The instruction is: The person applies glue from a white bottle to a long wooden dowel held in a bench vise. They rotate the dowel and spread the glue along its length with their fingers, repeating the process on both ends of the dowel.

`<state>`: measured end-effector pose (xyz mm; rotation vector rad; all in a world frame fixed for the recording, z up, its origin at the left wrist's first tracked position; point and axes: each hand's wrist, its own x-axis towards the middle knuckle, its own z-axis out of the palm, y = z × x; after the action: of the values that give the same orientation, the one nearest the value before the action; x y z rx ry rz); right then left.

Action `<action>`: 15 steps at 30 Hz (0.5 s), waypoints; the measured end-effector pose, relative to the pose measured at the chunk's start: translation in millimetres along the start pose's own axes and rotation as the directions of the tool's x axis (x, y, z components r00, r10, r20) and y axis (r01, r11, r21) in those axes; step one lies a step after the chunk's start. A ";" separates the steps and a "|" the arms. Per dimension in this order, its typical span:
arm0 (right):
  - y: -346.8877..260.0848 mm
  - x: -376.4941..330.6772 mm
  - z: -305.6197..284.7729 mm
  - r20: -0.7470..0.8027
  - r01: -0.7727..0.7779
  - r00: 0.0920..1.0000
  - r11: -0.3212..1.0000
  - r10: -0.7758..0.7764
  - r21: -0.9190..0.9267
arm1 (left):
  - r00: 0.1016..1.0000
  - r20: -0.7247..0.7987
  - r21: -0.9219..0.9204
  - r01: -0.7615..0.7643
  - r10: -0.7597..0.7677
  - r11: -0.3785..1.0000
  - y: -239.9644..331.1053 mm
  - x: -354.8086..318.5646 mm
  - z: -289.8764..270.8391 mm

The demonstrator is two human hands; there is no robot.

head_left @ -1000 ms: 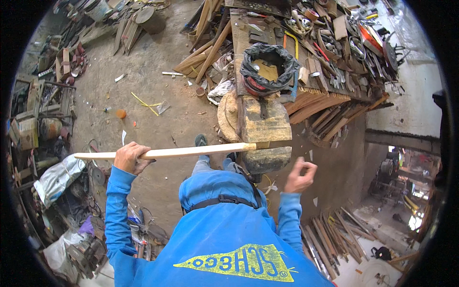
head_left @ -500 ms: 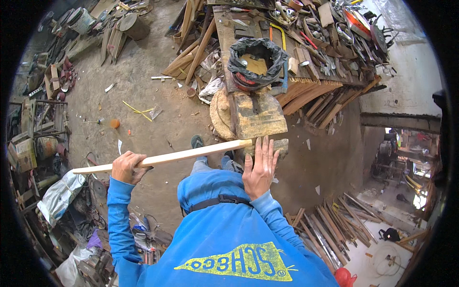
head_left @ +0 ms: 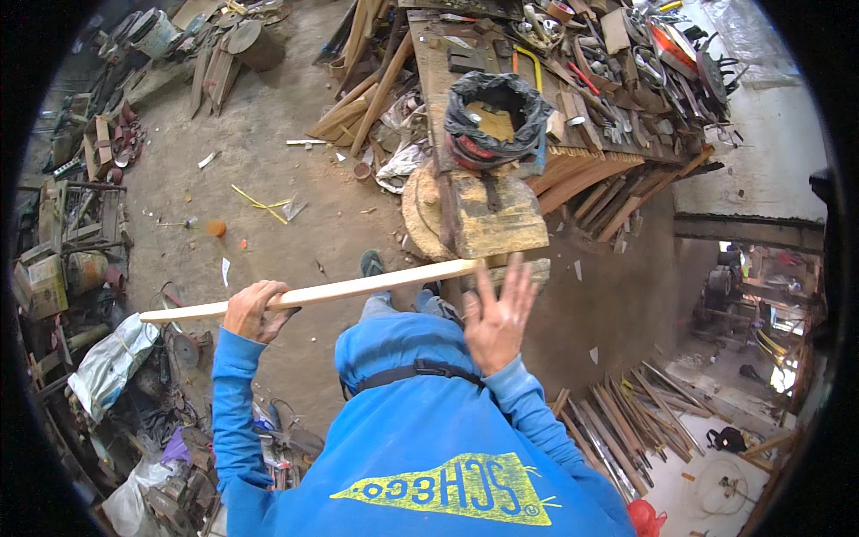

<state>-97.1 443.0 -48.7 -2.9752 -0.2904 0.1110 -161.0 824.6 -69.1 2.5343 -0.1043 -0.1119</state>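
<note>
My left hand [head_left: 257,311] is wrapped around a long, pale, slightly curved wooden strip [head_left: 367,285], some way in from its left end. The strip's right end meets the front of a yellowish, dust-covered wooden block [head_left: 501,224] at the bench's near corner. At that end my right hand [head_left: 497,318] is spread, its fingers apart and a little blurred, pointing toward the block. Whether its fingertips touch the strip or the lower wooden piece [head_left: 534,274] beneath them, I cannot tell. Against the block's left side lies a round, dusty disc [head_left: 426,213].
Behind the block stands a bucket lined with a black bag [head_left: 497,112] on the workbench [head_left: 434,67], which is heaped with tools and offcuts. Wooden strips [head_left: 631,430] lie at the lower right. Clutter lines the left side around a white sack [head_left: 116,362].
My right hand has shifted slightly right, and its fingers have spread wider. My left hand and the strip sit slightly farther right, as do the block and bucket in the picture.
</note>
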 end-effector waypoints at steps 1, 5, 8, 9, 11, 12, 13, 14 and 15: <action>-0.6 -0.5 -1.5 -0.050 -0.002 0.999 0.998 0.006 0.063 | 1.000 0.012 0.017 0.015 -0.015 1.000 -0.3 -2.0 -0.4; 0.2 1.4 -4.5 -0.026 0.024 0.999 0.998 -0.022 0.056 | 0.997 0.039 0.042 0.072 -0.074 0.996 0.2 -7.2 -0.8; 0.9 0.2 -5.1 -0.103 -0.076 0.991 0.989 0.089 0.125 | 0.996 0.027 -0.010 0.083 -0.083 0.996 -0.2 -6.2 0.7; 1.6 0.3 -5.3 -0.068 0.000 0.998 0.997 0.006 0.075 | 0.998 0.019 -0.006 0.066 -0.066 0.998 -0.5 -6.0 1.4; 3.5 1.0 -6.0 -0.015 0.151 0.988 0.989 -0.151 0.005 | 0.999 0.015 -0.004 0.031 -0.031 1.000 -3.0 -4.5 0.2; 5.6 3.7 -5.6 0.056 0.041 0.998 0.999 -0.040 -0.008 | 1.000 0.015 -0.009 0.022 -0.022 1.000 -3.7 -3.9 0.6; 9.2 7.2 -4.6 0.037 -0.046 0.998 0.994 0.050 -0.101 | 0.999 0.020 -0.006 0.030 -0.030 1.000 -4.6 -4.4 -0.1; 15.7 10.3 -4.4 -0.126 -0.073 0.990 0.997 0.071 -0.007 | 0.999 0.035 0.014 0.041 -0.041 0.999 -5.2 -4.5 0.2; 24.1 14.1 -3.2 -0.198 -0.139 0.967 0.985 0.157 0.105 | 0.999 0.027 0.016 0.041 -0.041 0.999 -5.4 -5.5 0.0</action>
<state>-78.6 421.9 -50.1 -2.8833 -0.0361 -0.1626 -166.2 829.6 -71.9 2.5517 -0.0637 -0.1622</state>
